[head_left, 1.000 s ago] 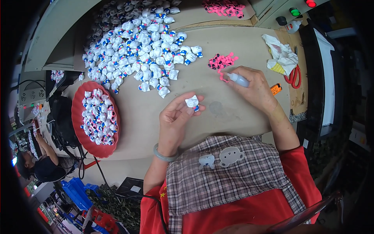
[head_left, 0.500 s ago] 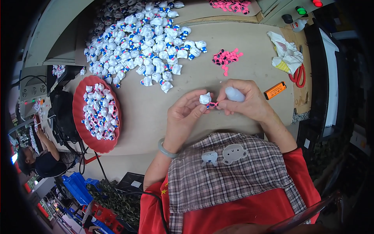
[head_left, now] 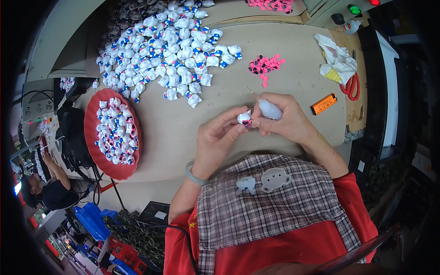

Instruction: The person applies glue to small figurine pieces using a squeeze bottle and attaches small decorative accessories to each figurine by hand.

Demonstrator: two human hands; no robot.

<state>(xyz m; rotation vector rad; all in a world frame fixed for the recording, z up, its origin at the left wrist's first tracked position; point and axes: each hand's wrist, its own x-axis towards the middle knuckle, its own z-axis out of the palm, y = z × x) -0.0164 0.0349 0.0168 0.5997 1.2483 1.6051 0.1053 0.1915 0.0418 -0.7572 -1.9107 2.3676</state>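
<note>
Between the fingertips of my left hand is a small white cat-head figurine, its head upward. Pink toy sunglasses with dark lenses lie against its face. The thumb and forefinger of my right hand touch the sunglasses' edge. That same hand is closed around a translucent squeeze bottle, whose thin needle tip points up and to the left. Beyond my hands lies a small heap of pink sunglasses. A large pile of like figurines spreads over the far left of the table.
A red scalloped bowl full of figurines with pink pieces stands at left. To the right lie an orange box, red-handled scissors and a crumpled white cloth. Another person sits at the far left.
The pink sunglasses have moved from beside the figurine onto its face. My right hand has shifted slightly left, and the bottle has tilted so its needle tip shows.
</note>
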